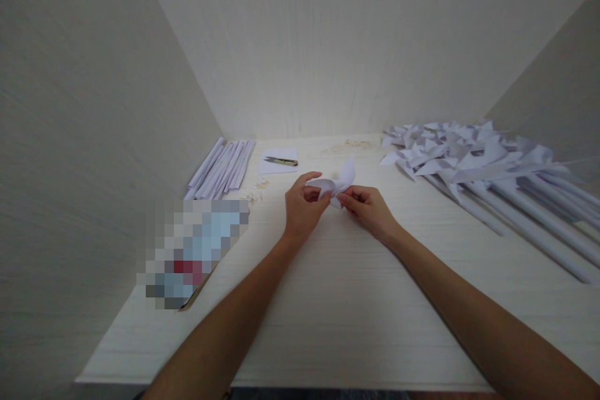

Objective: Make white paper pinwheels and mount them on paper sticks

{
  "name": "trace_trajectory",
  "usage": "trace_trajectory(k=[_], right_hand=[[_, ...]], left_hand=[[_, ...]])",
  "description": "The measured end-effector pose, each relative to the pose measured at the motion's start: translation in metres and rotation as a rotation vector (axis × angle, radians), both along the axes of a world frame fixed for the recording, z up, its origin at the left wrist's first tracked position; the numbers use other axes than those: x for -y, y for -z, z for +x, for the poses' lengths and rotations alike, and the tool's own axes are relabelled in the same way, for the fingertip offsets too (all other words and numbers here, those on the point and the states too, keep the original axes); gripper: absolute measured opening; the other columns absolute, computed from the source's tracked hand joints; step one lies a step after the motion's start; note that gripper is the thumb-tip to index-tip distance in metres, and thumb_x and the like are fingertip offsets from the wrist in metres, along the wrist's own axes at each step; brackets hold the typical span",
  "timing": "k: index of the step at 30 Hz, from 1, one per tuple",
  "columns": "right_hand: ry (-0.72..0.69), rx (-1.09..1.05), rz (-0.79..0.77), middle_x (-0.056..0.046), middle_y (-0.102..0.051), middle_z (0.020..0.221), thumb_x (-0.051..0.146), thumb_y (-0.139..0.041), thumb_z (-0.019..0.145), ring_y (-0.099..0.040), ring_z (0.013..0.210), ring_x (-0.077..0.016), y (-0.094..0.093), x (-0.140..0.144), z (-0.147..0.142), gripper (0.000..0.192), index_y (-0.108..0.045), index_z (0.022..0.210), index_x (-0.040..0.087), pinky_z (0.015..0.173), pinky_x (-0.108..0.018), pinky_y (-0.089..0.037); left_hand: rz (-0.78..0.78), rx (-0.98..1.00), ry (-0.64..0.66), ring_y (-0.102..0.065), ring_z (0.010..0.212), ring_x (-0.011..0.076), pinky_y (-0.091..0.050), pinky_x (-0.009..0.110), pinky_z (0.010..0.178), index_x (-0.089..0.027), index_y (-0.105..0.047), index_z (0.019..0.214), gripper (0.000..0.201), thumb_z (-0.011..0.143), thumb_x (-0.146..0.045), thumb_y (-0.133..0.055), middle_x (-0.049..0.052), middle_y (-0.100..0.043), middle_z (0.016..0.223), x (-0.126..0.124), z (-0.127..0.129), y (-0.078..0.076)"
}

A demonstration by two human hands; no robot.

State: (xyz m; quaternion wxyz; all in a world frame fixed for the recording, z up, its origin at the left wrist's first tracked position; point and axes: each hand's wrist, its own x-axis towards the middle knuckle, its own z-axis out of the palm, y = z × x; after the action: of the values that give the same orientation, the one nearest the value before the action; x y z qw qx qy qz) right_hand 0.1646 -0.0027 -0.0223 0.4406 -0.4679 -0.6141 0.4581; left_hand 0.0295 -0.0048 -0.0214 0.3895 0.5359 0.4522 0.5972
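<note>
A white paper pinwheel with curved blades is held between my two hands above the middle of the table. My left hand pinches it near its centre with thumb and fingers, the index finger raised over a blade. From the other side, my right hand grips its lower part between thumb and forefinger. Whether a pin or stick lies between the fingertips is hidden. Beyond my left hand, a small thread snipper lies on a stack of white paper squares.
Many white paper pinwheels on rolled paper sticks are piled at the right. Rolled paper tubes lie at the back left. Nearer is a pixelated object. Small scraps dot the table; walls stand on three sides.
</note>
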Motion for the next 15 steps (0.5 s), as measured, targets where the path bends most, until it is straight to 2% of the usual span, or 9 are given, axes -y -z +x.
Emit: trace_trajectory(k=[10,15], right_hand=[[-0.045,0.040,-0.033,0.007,-0.038,0.037,0.041,-0.056,0.063,-0.028,0.035,-0.0046,-0.0025,0.0003,0.0051,0.028,-0.049,0.050,0.017,0.038,-0.022,-0.017],[-0.090,-0.024,-0.100,0.007,-0.038,0.037,0.040,-0.059,0.062,-0.026,0.034,-0.0039,-0.0037,-0.0005,0.0072,0.029,-0.048,0.048,0.017,0.038,-0.022,-0.014]], left_hand=[[0.008,-0.035,0.063,-0.059,0.053,0.0089,-0.046,0.018,0.053,-0.016,-0.051,0.099,0.042,0.059,-0.015,-0.063,-0.005,-0.062,0.057,0.0008,-0.0027,-0.0004],[0.006,-0.029,0.105,-0.055,0.049,0.0061,-0.043,0.016,0.051,-0.016,-0.048,0.098,0.040,0.061,-0.017,-0.062,-0.007,-0.059,0.054,0.0008,-0.0031,-0.0006]])
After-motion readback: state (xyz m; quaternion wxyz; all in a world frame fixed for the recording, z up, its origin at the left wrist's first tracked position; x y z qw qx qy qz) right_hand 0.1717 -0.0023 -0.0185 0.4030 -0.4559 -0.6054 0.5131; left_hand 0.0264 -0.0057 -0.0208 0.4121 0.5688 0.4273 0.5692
